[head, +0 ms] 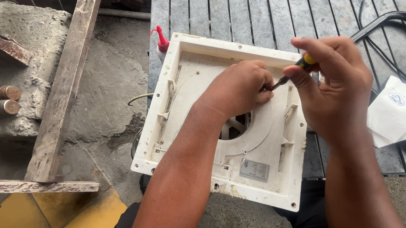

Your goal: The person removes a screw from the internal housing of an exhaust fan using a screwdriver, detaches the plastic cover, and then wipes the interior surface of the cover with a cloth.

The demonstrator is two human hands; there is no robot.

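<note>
Two hands are working over a white square fan frame (252, 185) lying tilted on the slatted desk (272, 9). Right hand (334, 83) is clamping its grip on a screwdriver (292, 72), long axis slanting, tip pointing down-left toward the left hand (238, 89), whose curled fingers are pressing on the frame.

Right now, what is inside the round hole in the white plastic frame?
Inside the round hole of the white frame, pale fan blades show against the dark. The left hand covers the upper part, so the rest is hidden.
</note>
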